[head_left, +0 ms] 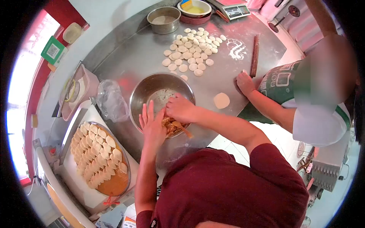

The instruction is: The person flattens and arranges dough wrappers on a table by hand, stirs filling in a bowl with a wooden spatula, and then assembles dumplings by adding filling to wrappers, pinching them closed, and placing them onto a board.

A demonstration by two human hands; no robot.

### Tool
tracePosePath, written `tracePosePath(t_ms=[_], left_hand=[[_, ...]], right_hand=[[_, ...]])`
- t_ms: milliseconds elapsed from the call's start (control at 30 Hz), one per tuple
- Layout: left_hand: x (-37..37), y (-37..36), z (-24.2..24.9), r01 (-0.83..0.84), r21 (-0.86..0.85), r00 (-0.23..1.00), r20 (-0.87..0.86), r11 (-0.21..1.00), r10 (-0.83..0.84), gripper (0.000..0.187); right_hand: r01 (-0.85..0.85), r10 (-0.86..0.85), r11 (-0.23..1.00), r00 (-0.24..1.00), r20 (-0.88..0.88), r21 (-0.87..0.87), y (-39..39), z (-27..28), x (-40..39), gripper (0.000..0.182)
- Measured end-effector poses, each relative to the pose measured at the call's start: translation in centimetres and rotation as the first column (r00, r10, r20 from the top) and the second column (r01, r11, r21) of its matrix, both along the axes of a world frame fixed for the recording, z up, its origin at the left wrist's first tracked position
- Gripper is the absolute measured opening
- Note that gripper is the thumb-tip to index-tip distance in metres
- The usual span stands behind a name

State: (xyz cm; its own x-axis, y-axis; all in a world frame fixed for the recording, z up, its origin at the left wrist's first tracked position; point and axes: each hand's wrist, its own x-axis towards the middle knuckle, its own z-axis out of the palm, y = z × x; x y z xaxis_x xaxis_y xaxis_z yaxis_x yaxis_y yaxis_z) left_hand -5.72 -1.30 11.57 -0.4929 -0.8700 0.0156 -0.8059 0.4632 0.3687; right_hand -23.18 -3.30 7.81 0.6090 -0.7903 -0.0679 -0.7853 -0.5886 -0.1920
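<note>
Both of my hands meet over a large metal bowl [137,91] holding brown filling [172,128]. My right hand [180,108] is closed, its fingertips bent together at the thumb side of my left hand [153,123]. Several left fingers stretch up and apart, while its thumb side presses against the right fingertips. Whatever is pinched between the hands is hidden by the fingers. A flat wooden spatula [186,131] leans out of the filling at the bowl's near edge. One rolled-out round wrapper [221,100] lies on the metal table to the right of the bowl.
Many small dough rounds [188,55] lie behind the bowl. On the left stands a round tray [118,184] of folded dumplings, near a clear plastic bag [112,100]. A co-worker's hand [246,83] rests by a dark stick [254,57]. Pots [164,19] and a scale [236,11] stand behind.
</note>
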Motion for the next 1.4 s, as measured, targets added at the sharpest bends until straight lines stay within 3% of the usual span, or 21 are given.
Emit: tracePosePath(t_ms=[100,200,267,300,367,433,500,633,733,933,1033,1133,1233,1300,1333,1400], left_hand=[[2.3,-0.8,-1.5,-0.15,0.058,0.961,0.245,0.987,0.132,0.053],[2.1,-1.3,-0.9,-0.232,0.125,0.966,0.148,0.965,0.213,0.051],[2.5,-2.4,-2.6,-0.135,0.087,0.991,0.034,0.987,0.133,0.05],[2.7,-2.3,-3.4,-0.096,0.065,0.995,-0.02,0.993,0.097,0.049],[1.6,-1.0,-3.2,-0.071,-0.038,0.995,0.066,0.997,0.074,0.041],[1.1,-0.9,-2.7,-0.098,-0.13,0.992,0.071,0.987,0.108,0.032],[1.4,-0.3,-2.1,-0.177,-0.178,0.984,0.001,0.968,0.18,0.021],[2.8,-0.7,-1.6,-0.194,-0.127,0.979,-0.093,0.973,0.183,0.012],[3.1,-0.8,-2.1,-0.188,-0.11,0.967,-0.197,0.976,0.164,0.012],[1.8,-0.2,-1.2,-0.216,-0.046,0.913,-0.364,0.975,0.185,0.014],[2.1,0.1,-1.0,-0.22,-0.056,0.905,-0.385,0.974,0.183,0.017],[2.5,0.3,-1.0,-0.223,-0.045,0.904,-0.383,0.974,0.189,0.019],[2.5,0.5,-1.1,-0.228,0.002,0.872,-0.444,0.974,0.205,0.021],[2.5,0.6,-1.2,-0.215,0.028,0.854,-0.479,0.976,0.202,0.024],[2.2,0.7,-1.1,-0.21,0.213,0.762,-0.576,0.954,0.297,0.027],[0.8,1.2,-0.6,-0.111,0.544,0.541,-0.668,0.831,0.51,0.032]], right_hand=[[0.053,-0.062,0.995,0.993,0.098,0.088,0.4,1.7,-1.3,0.036],[0.142,-0.151,0.987,0.976,0.158,0.069,1.2,2.1,-1.9,0.036],[0.155,-0.158,0.987,0.98,0.125,0.031,0.8,2.5,-1.0,0.035],[0.162,-0.134,0.981,0.965,0.226,-0.11,1.1,1.8,-1.0,0.031],[0.204,-0.031,0.902,0.91,0.413,-0.381,1.7,0.6,-0.7,0.024],[0.331,-0.347,0.937,0.848,0.4,0.111,1.8,0.7,-3.8,0.017],[0.688,-0.667,0.69,0.484,0.566,0.224,2.5,-2.4,-9.4,0.014],[0.914,-0.946,0.314,0.277,0.17,0.258,5.6,-7.3,-19.1,0.022],[0.953,-0.964,0.256,0.264,-0.031,0.164,7.1,-8.1,-19.3,0.029],[0.917,-0.949,0.287,0.312,-0.051,0.277,6.8,-11.1,-19.2,0.032],[0.93,-0.971,0.223,0.184,0.153,0.292,7.7,-11.2,-19.0,0.031],[0.893,-0.957,0.198,0.265,-0.116,0.405,7.8,-10.4,-19.5,0.033],[0.893,-0.953,0.262,0.298,-0.046,0.366,8.2,-10.6,-18.8,0.032],[0.836,-0.953,0.287,0.2,0.228,0.469,8.1,-10.4,-18.3,0.029],[0.798,-0.925,0.316,0.139,0.354,0.513,7.7,-10.1,-18.0,0.028],[0.408,-0.749,0.526,-0.194,0.634,0.746,6.6,-3.9,-14.7,0.03]])
